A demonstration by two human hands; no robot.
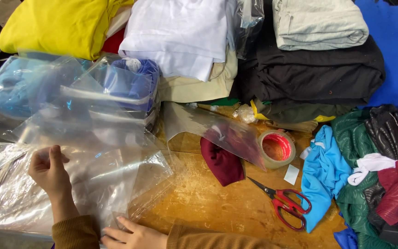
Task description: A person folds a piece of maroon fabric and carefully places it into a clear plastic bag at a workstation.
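My left hand (50, 171) rests on a stack of clear plastic bags (84, 152) at the left of the wooden table (217, 207), fingers curled and pinching a bag's film. At the bottom edge my right hand (132, 236) lies flat, fingertips pressing the lower corner of the same bags. Both sleeves are brown. A maroon garment (222, 162) lies partly under another clear bag (208, 127) near the middle.
Red-handled scissors (284, 203) and a roll of brown tape (277, 148) lie to the right. Folded clothes are stacked behind: yellow (56, 25), white (180, 32), black (318, 74), grey (316, 23). Bagged blue garments (130, 83) sit left; loose blue, green and maroon clothes pile at right.
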